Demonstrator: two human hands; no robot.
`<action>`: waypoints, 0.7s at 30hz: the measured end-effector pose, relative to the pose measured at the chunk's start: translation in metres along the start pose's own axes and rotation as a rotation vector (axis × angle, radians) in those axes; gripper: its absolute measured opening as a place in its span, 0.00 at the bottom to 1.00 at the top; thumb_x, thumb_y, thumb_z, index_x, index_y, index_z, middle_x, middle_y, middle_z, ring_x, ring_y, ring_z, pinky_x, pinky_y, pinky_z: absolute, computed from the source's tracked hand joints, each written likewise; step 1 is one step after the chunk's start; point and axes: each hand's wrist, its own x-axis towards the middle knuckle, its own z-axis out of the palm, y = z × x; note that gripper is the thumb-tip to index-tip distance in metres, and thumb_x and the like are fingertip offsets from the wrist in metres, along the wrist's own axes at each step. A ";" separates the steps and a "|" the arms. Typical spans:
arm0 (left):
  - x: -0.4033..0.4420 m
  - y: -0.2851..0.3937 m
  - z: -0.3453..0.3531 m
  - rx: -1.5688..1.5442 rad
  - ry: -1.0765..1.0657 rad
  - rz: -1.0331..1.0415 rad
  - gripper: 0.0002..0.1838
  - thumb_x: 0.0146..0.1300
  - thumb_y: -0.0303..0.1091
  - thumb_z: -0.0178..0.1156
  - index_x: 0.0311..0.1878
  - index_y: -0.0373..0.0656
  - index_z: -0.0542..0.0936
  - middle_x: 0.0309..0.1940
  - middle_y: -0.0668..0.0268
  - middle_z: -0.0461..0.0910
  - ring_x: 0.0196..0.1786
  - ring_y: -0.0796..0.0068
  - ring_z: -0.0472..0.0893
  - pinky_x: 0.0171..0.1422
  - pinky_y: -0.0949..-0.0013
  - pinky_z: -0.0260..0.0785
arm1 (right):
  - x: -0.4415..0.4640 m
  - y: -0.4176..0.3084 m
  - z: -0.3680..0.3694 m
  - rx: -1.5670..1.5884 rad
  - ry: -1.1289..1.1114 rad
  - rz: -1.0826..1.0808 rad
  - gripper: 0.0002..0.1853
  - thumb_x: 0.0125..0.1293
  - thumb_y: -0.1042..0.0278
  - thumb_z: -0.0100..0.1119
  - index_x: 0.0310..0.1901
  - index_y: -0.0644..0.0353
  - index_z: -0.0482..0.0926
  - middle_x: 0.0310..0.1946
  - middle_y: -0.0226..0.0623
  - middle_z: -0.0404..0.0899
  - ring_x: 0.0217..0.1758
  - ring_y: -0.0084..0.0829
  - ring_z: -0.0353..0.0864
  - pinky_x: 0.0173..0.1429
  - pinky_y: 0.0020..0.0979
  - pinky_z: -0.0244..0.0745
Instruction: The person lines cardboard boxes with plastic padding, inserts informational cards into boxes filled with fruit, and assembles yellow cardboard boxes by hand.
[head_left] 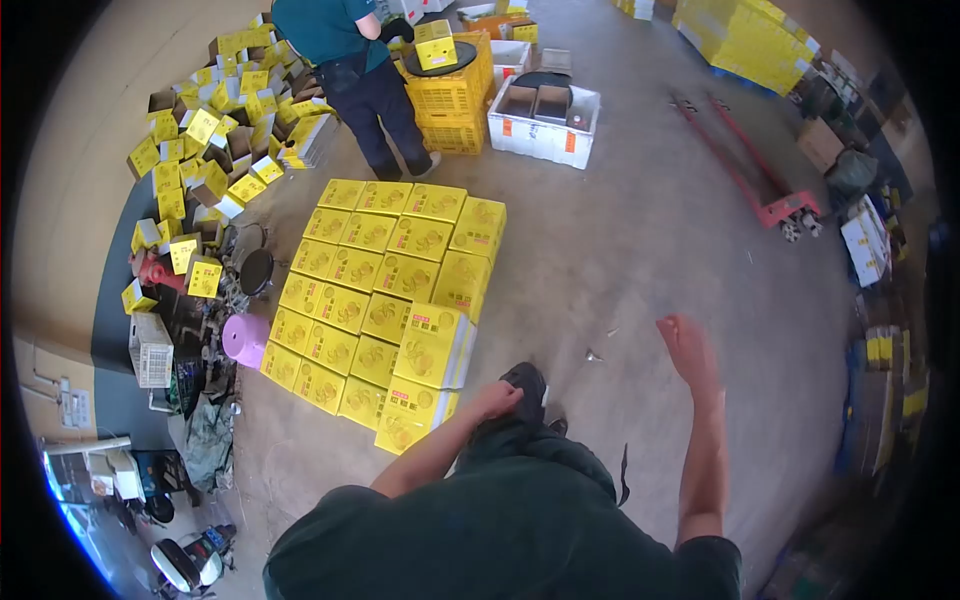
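Observation:
My left hand (497,400) is held low in front of my body, over my dark trouser leg and shoe, with its fingers curled closed. Nothing shows in it. Out to the right, over bare floor, my right hand (688,350) is raised in a loose fist, also with nothing visible inside. Left of my left hand stands a block of yellow printed cartons (335,265) in rows. Nearest to me, a carton (432,345) and another carton (415,412) sit at the block's right edge, showing white sides.
A co-worker (345,70) stands beyond the cartons, beside yellow crates (447,100) with a small carton on top. Open yellow boxes (215,120) lie heaped at left. A white foam box (545,125), a pink stool (245,340) and a red pallet jack (775,205) stand around.

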 end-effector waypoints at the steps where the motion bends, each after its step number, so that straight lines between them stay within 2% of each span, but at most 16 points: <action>1: 0.017 0.000 -0.010 -0.229 0.053 -0.054 0.27 0.65 0.56 0.52 0.30 0.39 0.83 0.28 0.53 0.83 0.33 0.55 0.83 0.41 0.53 0.73 | 0.035 -0.004 0.000 0.026 -0.009 -0.050 0.20 0.71 0.50 0.49 0.43 0.60 0.81 0.39 0.50 0.82 0.45 0.52 0.80 0.47 0.46 0.74; 3: 0.045 -0.025 -0.014 -0.292 0.100 -0.078 0.28 0.66 0.56 0.51 0.30 0.36 0.82 0.26 0.55 0.83 0.29 0.57 0.82 0.38 0.57 0.72 | 0.097 -0.010 0.014 -0.002 -0.057 -0.118 0.20 0.71 0.50 0.49 0.43 0.60 0.81 0.39 0.50 0.82 0.45 0.52 0.80 0.47 0.46 0.74; 5: 0.072 -0.049 -0.016 -0.440 0.333 -0.251 0.26 0.66 0.52 0.52 0.30 0.36 0.82 0.25 0.53 0.82 0.28 0.57 0.82 0.36 0.56 0.73 | 0.157 -0.001 0.040 -0.037 -0.102 -0.187 0.20 0.71 0.50 0.49 0.43 0.60 0.81 0.39 0.50 0.82 0.45 0.52 0.80 0.47 0.46 0.74; 6: 0.088 -0.056 -0.021 -0.447 0.339 -0.263 0.26 0.66 0.52 0.52 0.30 0.36 0.82 0.25 0.53 0.82 0.28 0.57 0.82 0.36 0.56 0.73 | 0.183 0.010 0.064 -0.005 -0.136 -0.193 0.19 0.70 0.51 0.50 0.42 0.60 0.81 0.38 0.50 0.82 0.43 0.51 0.80 0.46 0.44 0.74; 8: 0.113 -0.074 -0.035 -0.800 0.320 -0.584 0.23 0.67 0.48 0.49 0.30 0.37 0.82 0.23 0.54 0.82 0.26 0.61 0.82 0.34 0.58 0.74 | 0.226 0.023 0.096 0.037 -0.188 -0.204 0.18 0.70 0.52 0.52 0.41 0.61 0.81 0.36 0.50 0.82 0.42 0.50 0.81 0.45 0.43 0.74; 10: 0.146 -0.123 -0.040 0.064 0.059 -0.133 0.20 0.67 0.45 0.51 0.34 0.36 0.82 0.22 0.56 0.81 0.23 0.64 0.82 0.29 0.58 0.75 | 0.255 0.031 0.110 -0.005 -0.368 -0.110 0.20 0.70 0.49 0.51 0.41 0.61 0.81 0.36 0.50 0.82 0.41 0.51 0.81 0.44 0.44 0.73; 11: 0.153 -0.104 -0.078 -0.100 -0.232 -0.331 0.18 0.67 0.45 0.53 0.37 0.38 0.83 0.25 0.58 0.82 0.26 0.65 0.83 0.30 0.57 0.77 | 0.269 0.037 0.115 0.026 -0.413 -0.045 0.21 0.70 0.48 0.50 0.41 0.61 0.81 0.36 0.50 0.82 0.42 0.51 0.81 0.45 0.44 0.73; 13: 0.190 -0.087 -0.148 -0.283 -0.612 -0.605 0.17 0.68 0.46 0.55 0.39 0.42 0.84 0.30 0.59 0.84 0.29 0.65 0.84 0.32 0.57 0.79 | 0.289 0.052 0.121 0.069 -0.488 0.070 0.22 0.70 0.48 0.49 0.42 0.61 0.81 0.36 0.51 0.82 0.42 0.52 0.81 0.46 0.44 0.73; 14: 0.228 -0.112 -0.167 -0.313 -0.755 -0.569 0.16 0.67 0.46 0.57 0.41 0.45 0.85 0.35 0.59 0.85 0.35 0.65 0.85 0.36 0.58 0.80 | 0.303 0.061 0.123 0.081 -0.509 0.113 0.22 0.70 0.48 0.49 0.43 0.61 0.81 0.36 0.51 0.82 0.43 0.52 0.81 0.46 0.44 0.74; 15: 0.271 -0.132 -0.183 -0.178 -0.726 -0.621 0.16 0.66 0.46 0.58 0.43 0.42 0.85 0.36 0.56 0.85 0.40 0.63 0.85 0.42 0.57 0.79 | 0.319 0.071 0.126 0.061 -0.545 0.140 0.23 0.71 0.46 0.48 0.45 0.60 0.81 0.36 0.51 0.83 0.43 0.52 0.81 0.47 0.43 0.74; 16: 0.304 -0.134 -0.203 0.134 -0.304 -0.483 0.19 0.65 0.46 0.56 0.46 0.39 0.84 0.40 0.52 0.85 0.45 0.58 0.84 0.49 0.56 0.76 | 0.337 0.071 0.117 0.055 -0.569 0.153 0.23 0.71 0.46 0.48 0.45 0.60 0.81 0.36 0.51 0.83 0.43 0.52 0.81 0.47 0.43 0.74; 17: 0.343 -0.121 -0.252 0.254 -0.232 -0.309 0.22 0.65 0.48 0.53 0.48 0.38 0.82 0.45 0.49 0.83 0.48 0.52 0.83 0.53 0.54 0.73 | 0.355 0.067 0.108 0.068 -0.560 0.216 0.24 0.71 0.45 0.48 0.46 0.60 0.81 0.36 0.51 0.83 0.43 0.52 0.81 0.47 0.43 0.74; 18: 0.378 -0.106 -0.298 0.184 -0.187 -0.457 0.22 0.66 0.47 0.50 0.48 0.39 0.83 0.48 0.47 0.81 0.50 0.50 0.82 0.54 0.52 0.73 | 0.377 0.064 0.101 0.083 -0.547 0.280 0.25 0.71 0.44 0.47 0.47 0.60 0.81 0.36 0.52 0.83 0.44 0.52 0.81 0.48 0.43 0.74; 19: 0.417 -0.090 -0.341 0.299 -0.092 -0.361 0.22 0.65 0.46 0.50 0.47 0.39 0.83 0.49 0.47 0.81 0.51 0.50 0.82 0.55 0.52 0.73 | 0.399 0.064 0.098 0.082 -0.561 0.295 0.25 0.71 0.44 0.47 0.47 0.60 0.81 0.36 0.52 0.83 0.44 0.52 0.81 0.48 0.43 0.74; 21: 0.512 -0.084 -0.411 0.499 -0.175 -0.097 0.22 0.67 0.44 0.46 0.48 0.37 0.82 0.49 0.46 0.81 0.53 0.49 0.80 0.58 0.52 0.72 | 0.450 0.071 0.094 0.206 -0.475 0.301 0.26 0.73 0.44 0.44 0.47 0.61 0.80 0.37 0.52 0.82 0.44 0.52 0.81 0.48 0.43 0.74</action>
